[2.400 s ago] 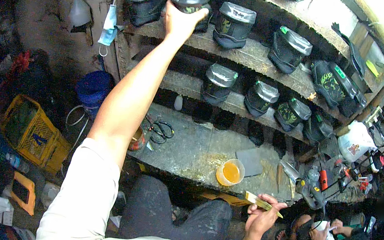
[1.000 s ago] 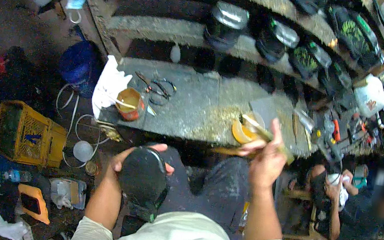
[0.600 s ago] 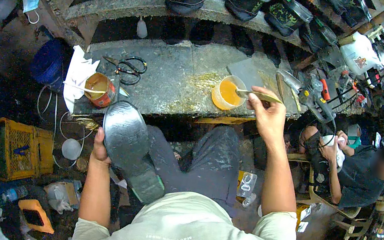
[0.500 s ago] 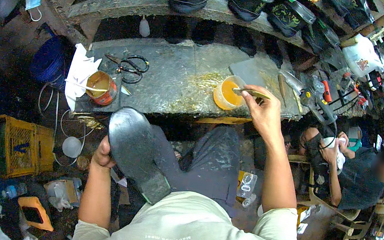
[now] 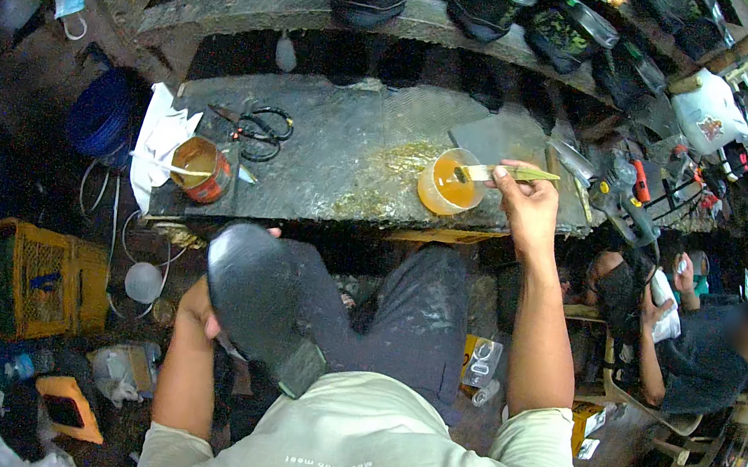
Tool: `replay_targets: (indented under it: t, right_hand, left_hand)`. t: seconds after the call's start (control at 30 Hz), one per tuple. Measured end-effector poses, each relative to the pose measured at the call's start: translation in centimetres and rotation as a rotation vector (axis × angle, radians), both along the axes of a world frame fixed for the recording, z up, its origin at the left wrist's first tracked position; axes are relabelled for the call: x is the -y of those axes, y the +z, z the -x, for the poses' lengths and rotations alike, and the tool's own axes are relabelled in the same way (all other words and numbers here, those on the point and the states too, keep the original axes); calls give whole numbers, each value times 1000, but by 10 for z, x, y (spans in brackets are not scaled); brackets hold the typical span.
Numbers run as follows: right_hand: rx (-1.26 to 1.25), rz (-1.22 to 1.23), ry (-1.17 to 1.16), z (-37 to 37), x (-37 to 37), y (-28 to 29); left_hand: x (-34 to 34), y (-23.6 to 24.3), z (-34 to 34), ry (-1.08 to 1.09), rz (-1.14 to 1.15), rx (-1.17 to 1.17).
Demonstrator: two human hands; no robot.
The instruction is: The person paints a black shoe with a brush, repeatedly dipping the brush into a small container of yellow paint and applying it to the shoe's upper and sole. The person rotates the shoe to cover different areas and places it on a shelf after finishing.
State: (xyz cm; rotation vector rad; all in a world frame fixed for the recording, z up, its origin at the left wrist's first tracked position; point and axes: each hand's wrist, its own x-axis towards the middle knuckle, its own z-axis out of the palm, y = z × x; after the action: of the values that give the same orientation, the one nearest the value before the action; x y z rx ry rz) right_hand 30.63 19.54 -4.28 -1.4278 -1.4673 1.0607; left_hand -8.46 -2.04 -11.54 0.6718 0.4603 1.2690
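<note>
The right hand [image 5: 527,205] was closed around a brush [image 5: 503,172], and the brush tip sat in the orange tub [image 5: 447,181] on the grey workbench [image 5: 345,169]. The left hand [image 5: 198,308] gripped a black shoe [image 5: 258,303], sole up, at about 7 o'clock from the tub. A rusty tin [image 5: 202,169] and scissors [image 5: 258,127] lay at 9 o'clock from the tub. Shelves [image 5: 264,2] of dark shoes ran above at 12 o'clock. A yellow crate [image 5: 39,281] stood on the messy floor, maybe holding bottles.
</note>
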Motion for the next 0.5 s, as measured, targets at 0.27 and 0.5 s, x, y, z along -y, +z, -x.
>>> replay_targets:
  t: [0.27, 0.5]
  right_hand:
    - [-146, 179, 106, 1, 12, -2]
    - [-161, 277, 73, -3, 12, -9]
  left_hand:
    - [-4, 2, 0, -177, 45, -246]
    - [-7, 23, -8, -137, -80, -380]
